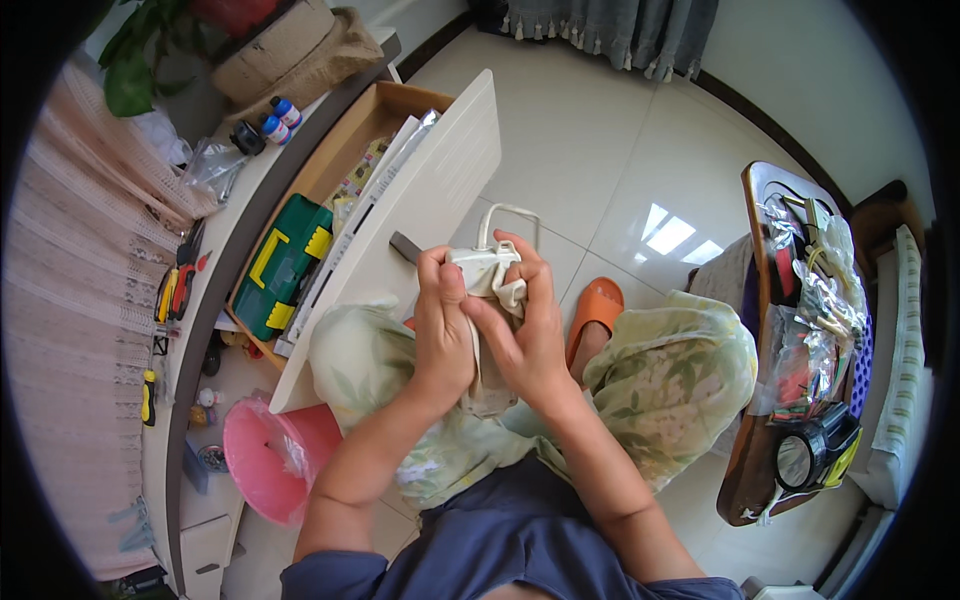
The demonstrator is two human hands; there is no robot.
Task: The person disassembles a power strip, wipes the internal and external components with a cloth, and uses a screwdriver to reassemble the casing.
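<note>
Both my hands are closed around a white plastic block with a white cord (485,268), held above my lap. It resembles an extension socket, though its exact kind is hard to make out. My left hand (443,335) grips its left side, thumb pressed along the top. Around the right side are the fingers of my right hand (532,335), next to a bunched loop of cord (511,296). More cord arcs up beyond the block, and pale strands hang below between my wrists. The fingers cover much of the block.
Left of me, an open drawer (440,165) holds a green toolbox (285,262) and papers. A pink bin (270,460) stands below it. Pliers (178,285) and a screwdriver (149,398) lie on the cabinet top. At right, a wooden stool (738,495) carries bagged parts and a flashlight (808,452).
</note>
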